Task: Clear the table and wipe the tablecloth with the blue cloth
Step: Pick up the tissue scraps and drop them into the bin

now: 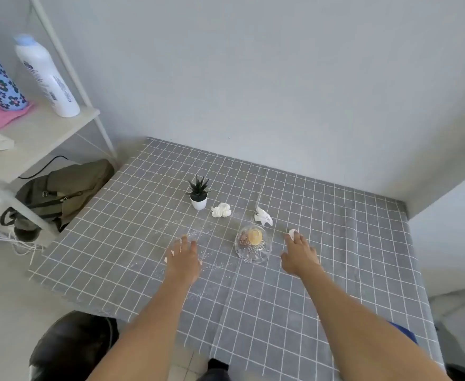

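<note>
Tablecloth (335, 243), grey with white grid lines, is covering the tabletop to every visible edge, its far side meeting the wall (281, 78) and its left and near edges dropping toward the floor; wide bare stretches are lying left and right of the central things. Two hands are reaching out over it: the left hand (183, 257) is hovering flat with fingers spread, its grip wide and holding nothing, over a scatter of pale crumbs (198, 235); the right hand (298, 254) is lying with fingertips at a small white scrap (292, 232), though whether its grip is closing on it cannot be told. One glass bowl (253, 244) is sitting between the hands, one potted plant (198, 192) beyond it, and two crumpled tissues (221, 210) nearby. A blue cloth (403, 334) is peeking out at the near right edge, mostly hidden behind the right forearm.
</note>
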Motion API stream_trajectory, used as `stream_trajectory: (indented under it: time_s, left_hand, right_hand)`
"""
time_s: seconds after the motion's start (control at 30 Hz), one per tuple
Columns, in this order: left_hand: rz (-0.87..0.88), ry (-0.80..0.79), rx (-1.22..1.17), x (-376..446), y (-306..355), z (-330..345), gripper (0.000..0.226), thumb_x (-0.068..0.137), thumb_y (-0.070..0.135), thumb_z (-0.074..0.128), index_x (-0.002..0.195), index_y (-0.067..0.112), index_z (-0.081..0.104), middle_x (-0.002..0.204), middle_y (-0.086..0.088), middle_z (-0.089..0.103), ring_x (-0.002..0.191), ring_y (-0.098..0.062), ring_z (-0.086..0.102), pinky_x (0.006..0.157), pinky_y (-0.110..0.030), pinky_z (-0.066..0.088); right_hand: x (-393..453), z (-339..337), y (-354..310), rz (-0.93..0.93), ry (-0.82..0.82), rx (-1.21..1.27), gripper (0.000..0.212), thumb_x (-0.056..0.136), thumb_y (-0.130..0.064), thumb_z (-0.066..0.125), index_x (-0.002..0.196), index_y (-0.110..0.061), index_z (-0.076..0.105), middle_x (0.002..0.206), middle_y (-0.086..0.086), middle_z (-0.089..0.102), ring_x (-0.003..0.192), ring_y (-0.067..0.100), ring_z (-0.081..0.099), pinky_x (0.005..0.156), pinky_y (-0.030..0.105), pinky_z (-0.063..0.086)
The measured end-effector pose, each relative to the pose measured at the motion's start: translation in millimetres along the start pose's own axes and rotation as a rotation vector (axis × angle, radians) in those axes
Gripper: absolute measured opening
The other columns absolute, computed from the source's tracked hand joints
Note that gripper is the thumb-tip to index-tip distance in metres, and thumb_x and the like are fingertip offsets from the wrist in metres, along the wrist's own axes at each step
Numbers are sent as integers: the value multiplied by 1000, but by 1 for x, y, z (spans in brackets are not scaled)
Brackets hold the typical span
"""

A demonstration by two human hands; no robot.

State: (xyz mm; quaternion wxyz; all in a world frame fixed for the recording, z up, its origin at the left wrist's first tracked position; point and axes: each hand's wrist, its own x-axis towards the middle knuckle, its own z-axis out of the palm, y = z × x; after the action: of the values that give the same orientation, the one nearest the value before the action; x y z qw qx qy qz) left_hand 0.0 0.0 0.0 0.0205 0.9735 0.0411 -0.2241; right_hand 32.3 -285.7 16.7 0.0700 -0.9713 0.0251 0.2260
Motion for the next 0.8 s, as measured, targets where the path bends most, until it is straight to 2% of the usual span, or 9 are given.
stream_trajectory:
  time_s: [0.13, 0.23, 0.4, 0.5, 0.57, 0.67, 0.73, 0.8]
  left_hand:
    - [-65, 12, -62, 7, -10, 12, 69, 100, 21, 42, 152, 14, -3, 158, -15, -11, 146, -36, -2, 118, -50, 9]
    - [-112, 17, -134, 10, -14, 18, 78, 95, 11, 49, 152, 14, -4, 159, -12, -10, 145, -38, -2, 117, -49, 15]
    - [-113, 112, -218, 15, -11, 28, 77, 93, 1, 49, 152, 12, 0, 159, -12, -9, 145, -37, -2, 118, -47, 16]
    - [-83, 177, -239, 23, -6, 29, 74, 93, -4, 48, 152, 9, 5, 159, -14, -8, 146, -34, -1, 118, -41, 17]
    - [-52, 189, -257, 30, 3, 24, 73, 92, -7, 46, 151, 7, 6, 159, -15, -7, 146, -32, 0, 118, -37, 18]
    - [1, 214, -277, 44, 19, 14, 74, 91, -11, 47, 150, 5, 6, 159, -15, -4, 147, -27, 3, 119, -33, 13]
    - [50, 246, -299, 55, 30, 7, 73, 90, -13, 45, 150, 5, 7, 159, -14, -3, 147, -27, 7, 117, -33, 20]
    - [106, 277, -327, 65, 42, 0, 72, 90, -14, 42, 151, 6, 9, 159, -12, -3, 146, -28, 10, 112, -36, 31]
  right_hand:
    - [19, 5, 2, 33, 15, 12, 60, 101, -24, 38, 153, -19, 8, 161, 7, -4, 148, 26, -1, 118, 47, 12]
    - [35, 11, 4, 32, 38, 37, 60, 100, -19, 40, 152, -19, 11, 161, 7, -4, 147, 28, 1, 117, 48, 16]
    - [50, 24, 8, -4, 64, 112, 67, 95, -3, 45, 152, -22, 15, 161, 6, -4, 147, 29, 5, 115, 47, 21]
    - [54, 28, 6, -21, 113, 152, 70, 92, 7, 44, 151, -22, 21, 161, 4, -4, 147, 30, 8, 112, 45, 29]
    - [57, 26, 4, -27, 133, 157, 72, 88, 12, 45, 150, -20, 25, 161, 3, -3, 146, 30, 14, 106, 44, 37]
    - [63, 18, 1, -48, 155, 168, 72, 84, 17, 45, 146, -17, 31, 161, 3, 0, 139, 32, 31, 87, 41, 49]
    - [69, 10, 0, -63, 190, 171, 70, 85, 18, 43, 146, -16, 32, 161, 5, 2, 132, 35, 40, 76, 39, 50]
    - [77, 3, -3, -103, 229, 170, 71, 85, 19, 41, 146, -17, 31, 161, 4, 2, 130, 36, 44, 71, 36, 50]
